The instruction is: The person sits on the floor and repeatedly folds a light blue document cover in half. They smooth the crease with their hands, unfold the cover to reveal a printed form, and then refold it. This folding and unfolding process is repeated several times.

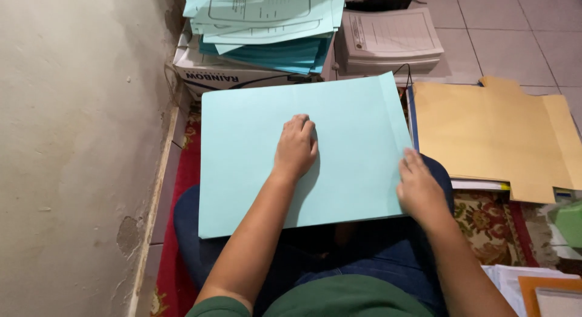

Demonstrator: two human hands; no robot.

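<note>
Floor seat: both hands [295, 148] press blue folder [351, 120].

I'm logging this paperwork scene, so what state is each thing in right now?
Light blue folder: closed, flat on the person's lap.
Left hand: curled, pressing on the folder's middle.
Right hand: flat on the folder's right edge.
Tan folder: lying flat on the floor, flaps unfolded.
Blue paper stack: piled unevenly on a cardboard box.
White paper stack: squared up on the floor.
</note>
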